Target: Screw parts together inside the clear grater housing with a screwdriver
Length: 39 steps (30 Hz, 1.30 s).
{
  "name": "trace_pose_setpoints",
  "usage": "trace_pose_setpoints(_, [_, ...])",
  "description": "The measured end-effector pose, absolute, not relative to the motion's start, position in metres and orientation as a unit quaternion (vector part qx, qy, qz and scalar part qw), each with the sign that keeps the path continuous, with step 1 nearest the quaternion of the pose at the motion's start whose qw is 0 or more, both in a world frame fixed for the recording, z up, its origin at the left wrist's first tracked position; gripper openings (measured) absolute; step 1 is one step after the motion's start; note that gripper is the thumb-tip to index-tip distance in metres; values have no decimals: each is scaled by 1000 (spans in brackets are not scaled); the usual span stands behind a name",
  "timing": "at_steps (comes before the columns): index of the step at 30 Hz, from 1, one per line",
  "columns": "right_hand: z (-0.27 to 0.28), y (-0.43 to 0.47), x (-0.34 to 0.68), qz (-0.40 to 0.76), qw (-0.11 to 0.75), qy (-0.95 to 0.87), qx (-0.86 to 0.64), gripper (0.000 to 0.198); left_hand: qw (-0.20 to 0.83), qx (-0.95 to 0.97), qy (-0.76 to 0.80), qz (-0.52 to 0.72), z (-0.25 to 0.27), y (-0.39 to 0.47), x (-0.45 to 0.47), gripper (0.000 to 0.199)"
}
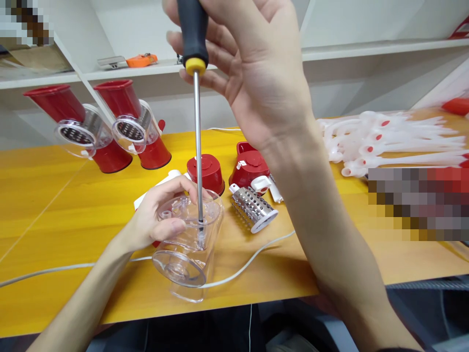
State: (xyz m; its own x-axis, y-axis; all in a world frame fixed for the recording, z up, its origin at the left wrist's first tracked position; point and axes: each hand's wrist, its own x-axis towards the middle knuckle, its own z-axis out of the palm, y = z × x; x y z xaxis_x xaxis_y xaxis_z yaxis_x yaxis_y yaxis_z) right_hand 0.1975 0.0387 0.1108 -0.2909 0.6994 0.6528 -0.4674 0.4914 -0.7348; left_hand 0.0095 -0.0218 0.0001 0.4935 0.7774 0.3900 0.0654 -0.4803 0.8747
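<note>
My right hand [242, 63] is closed around the black handle of a screwdriver [198, 142], which has a yellow collar and a long steel shaft. The shaft points straight down, its tip inside a clear plastic grater housing [212, 244]. My left hand [161, 210] grips the housing by its upper rim, thumb in front and fingers behind. To the right of the housing lies a metal grater drum [252, 208] with a white end ring. Behind it sit two red base parts, one round [205, 173] and one with a handle loop [251, 166].
Two assembled red rotary graters [82, 127] stand at the back left. A heap of translucent white plastic parts [384, 137] lies at the right. A white cable [252, 259] crosses the table near its front edge. An orange tool [142, 60] rests on the shelf.
</note>
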Motion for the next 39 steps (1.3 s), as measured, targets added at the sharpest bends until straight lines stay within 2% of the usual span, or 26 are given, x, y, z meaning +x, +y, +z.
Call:
trace_pose_setpoints(4, [113, 34, 196, 503, 580, -632, -108, 78, 423, 753, 281, 419, 0, -22, 10, 52])
trace_pose_setpoints(9, [113, 49, 199, 476, 569, -654, -146, 49, 435, 750, 275, 415, -3, -22, 8, 50])
trace_pose_setpoints(12, [111, 52, 200, 465, 574, -660, -141, 59, 447, 745, 272, 414, -3, -23, 7, 50])
trace_pose_setpoints(16, [110, 43, 197, 501, 581, -630, -127, 58, 436, 748, 275, 418, -1, -24, 8, 50])
trace_pose_setpoints(19, [112, 37, 195, 524, 591, -602, -118, 80, 431, 750, 275, 420, 0, -23, 9, 51])
trace_pose_setpoints(20, [113, 37, 195, 525, 589, -601, -126, 81, 432, 749, 276, 420, -1, -23, 9, 51])
trace_pose_setpoints(25, [113, 48, 201, 488, 558, -662, -113, 51, 434, 750, 279, 414, -2, -23, 7, 51])
trace_pose_setpoints(29, [112, 56, 205, 479, 557, -666, -131, 44, 424, 756, 281, 412, -3, -22, 7, 51])
trace_pose_setpoints(33, [114, 55, 204, 479, 547, -677, -117, 48, 421, 757, 281, 413, -2, -22, 7, 51])
trace_pose_setpoints(39, [115, 42, 200, 520, 550, -644, -107, 33, 430, 751, 277, 417, 1, -24, 9, 51])
